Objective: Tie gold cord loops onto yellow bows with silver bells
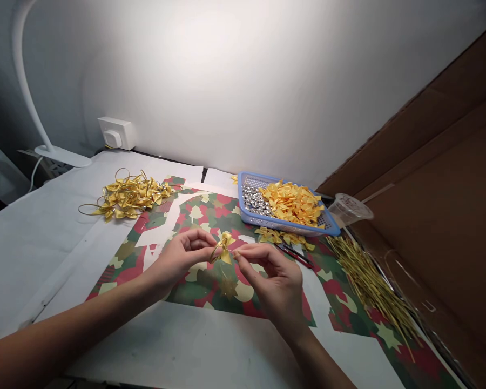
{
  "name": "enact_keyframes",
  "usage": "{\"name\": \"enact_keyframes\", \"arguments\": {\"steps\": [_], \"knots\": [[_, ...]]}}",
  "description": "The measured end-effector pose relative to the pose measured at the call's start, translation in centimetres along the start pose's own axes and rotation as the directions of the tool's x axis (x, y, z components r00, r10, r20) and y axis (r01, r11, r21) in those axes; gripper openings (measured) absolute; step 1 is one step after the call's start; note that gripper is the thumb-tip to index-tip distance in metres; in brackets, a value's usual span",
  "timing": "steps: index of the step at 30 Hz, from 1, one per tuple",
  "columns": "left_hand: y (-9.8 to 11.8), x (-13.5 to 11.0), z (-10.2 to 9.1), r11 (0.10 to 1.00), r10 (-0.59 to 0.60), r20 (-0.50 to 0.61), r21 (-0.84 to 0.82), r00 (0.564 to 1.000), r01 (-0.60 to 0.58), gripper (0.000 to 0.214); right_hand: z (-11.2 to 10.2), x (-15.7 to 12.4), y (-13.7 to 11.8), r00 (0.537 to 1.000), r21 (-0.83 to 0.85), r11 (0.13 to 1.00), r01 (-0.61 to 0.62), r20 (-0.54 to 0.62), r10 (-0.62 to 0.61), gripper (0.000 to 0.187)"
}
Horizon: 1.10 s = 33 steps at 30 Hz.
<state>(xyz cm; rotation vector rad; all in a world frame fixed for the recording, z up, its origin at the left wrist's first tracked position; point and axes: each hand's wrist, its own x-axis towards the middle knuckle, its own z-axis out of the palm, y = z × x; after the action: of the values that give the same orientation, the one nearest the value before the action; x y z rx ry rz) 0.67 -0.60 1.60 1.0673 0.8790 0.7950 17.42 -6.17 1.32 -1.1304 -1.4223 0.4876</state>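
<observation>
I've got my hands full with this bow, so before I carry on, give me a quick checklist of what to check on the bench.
1. Yellow bow with gold loop held by left hand and right hand: ok.
2. Bow's centre fastening: cannot tell, fingers hide it.
3. Blue plastic basket stocked with yellow ribbon pieces and silver beads: ok.
4. Gold strands lying within reach on the right: ok.
5. Plastic cup by the basket: not ok, tilted.

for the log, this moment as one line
left hand: holds gold loop with yellow bow | right hand: pinching at bow | nearby: blue basket
</observation>
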Motion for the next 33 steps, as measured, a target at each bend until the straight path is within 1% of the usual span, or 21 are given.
{"name": "enact_keyframes", "arguments": {"steps": [7,27,33], "knots": [[-0.06,0.03,0.0,1.0,-0.013,0.003,-0.005,1.0,0.013,0.021,0.08,0.14,-0.04,1.0,0.023,1.0,-0.02,-0.004,0.021,0.007],[-0.15,0.05,0.01,1.0,-0.005,-0.012,0.011,1.0,0.005,0.021,-0.08,0.03,0.05,1.0,-0.008,1.0,-0.001,0.011,0.001,0.009],[-0.12,-0.01,-0.01,1.0,-0.01,-0.003,0.006,1.0,0.01,0.021,0.05,0.06,0.04,0.999,0.033,0.998,-0.044,0.007,0.044,0.008]]}}
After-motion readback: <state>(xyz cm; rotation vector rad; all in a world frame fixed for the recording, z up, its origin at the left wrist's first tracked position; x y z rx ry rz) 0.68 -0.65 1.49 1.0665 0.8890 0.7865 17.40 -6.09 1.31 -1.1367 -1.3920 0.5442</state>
